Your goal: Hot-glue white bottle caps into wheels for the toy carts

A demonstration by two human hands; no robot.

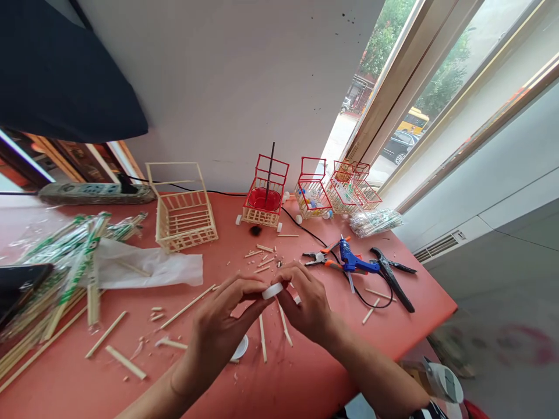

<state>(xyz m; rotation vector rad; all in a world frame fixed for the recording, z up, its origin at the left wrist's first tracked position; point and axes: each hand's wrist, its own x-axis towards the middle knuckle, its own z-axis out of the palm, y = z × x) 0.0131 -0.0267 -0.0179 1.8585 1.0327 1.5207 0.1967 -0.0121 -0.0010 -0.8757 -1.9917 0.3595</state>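
The left grip (216, 314) and right grip (308, 302) pinch one white cap (272, 291) between them, raised over the desk (56, 384); the step in hand looks like fine handling of this piece. The next move likely calls for a steady, light hold. Stick offcuts (265, 248) lie just beyond the left grip, a blue glue gun (349, 259) beyond the right grip, a red-trimmed cart (261, 217) farther ahead
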